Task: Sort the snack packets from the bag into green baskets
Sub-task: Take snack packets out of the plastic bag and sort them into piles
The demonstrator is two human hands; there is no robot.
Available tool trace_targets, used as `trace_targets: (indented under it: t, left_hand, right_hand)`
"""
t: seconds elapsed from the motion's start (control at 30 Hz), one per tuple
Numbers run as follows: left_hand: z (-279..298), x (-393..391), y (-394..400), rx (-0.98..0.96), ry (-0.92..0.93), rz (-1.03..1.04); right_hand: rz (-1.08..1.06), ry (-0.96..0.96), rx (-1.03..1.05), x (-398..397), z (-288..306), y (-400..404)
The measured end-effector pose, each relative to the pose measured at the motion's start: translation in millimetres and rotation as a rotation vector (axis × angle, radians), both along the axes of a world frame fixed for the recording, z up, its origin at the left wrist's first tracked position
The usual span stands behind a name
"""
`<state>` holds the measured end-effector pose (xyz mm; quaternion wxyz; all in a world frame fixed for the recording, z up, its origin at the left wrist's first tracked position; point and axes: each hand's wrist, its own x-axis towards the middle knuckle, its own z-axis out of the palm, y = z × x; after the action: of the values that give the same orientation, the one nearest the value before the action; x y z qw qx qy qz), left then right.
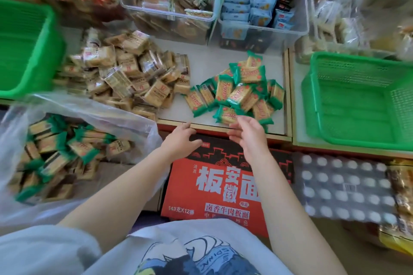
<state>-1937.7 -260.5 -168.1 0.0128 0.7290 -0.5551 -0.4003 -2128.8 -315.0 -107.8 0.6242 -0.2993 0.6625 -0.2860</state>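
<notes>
Both forearms reach over a red carton (214,187). Right hand (249,135) hovers with fingers (234,134) loosely spread, holding nothing, just beside the green packets (241,94) heaped on the counter (201,67). Left hand (181,138), fingers relaxed, sits near the plastic bag (73,140) of packets. Green baskets (362,100) stand either side.

The left green basket (26,51) is cut off by the frame's left edge and blurred. The plastic bag (73,109) veils its packets (60,154). Print on the green-edged packets (241,94) is too small to read. The top-right corner is smeared.
</notes>
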Motion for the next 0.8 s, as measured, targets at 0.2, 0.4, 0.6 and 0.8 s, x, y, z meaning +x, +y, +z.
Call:
trace_targets:
  t: [0.2,0.4,0.6,0.8]
  left_hand:
    - [17.9,86.0,99.1,-0.340,-0.084,0.439]
    - [-23.2,200.6,223.1,0.166,-0.242,0.531]
    - [-52.8,240.2,272.6,0.245,0.041,0.755]
    - [-50.2,262.4,279.0,0.077,0.198,0.888]
  right_hand:
    - [0.531,0.102,0.033,97.7,-13.1,69.7]
    - [0.837,0.078,0.034,225.9,-45.8,114.1]
    - [0.718,0.113,0.324,339.0,-119.9,147.4]
    - [0.368,-0.064,0.613,404.5,-149.7,156.3]
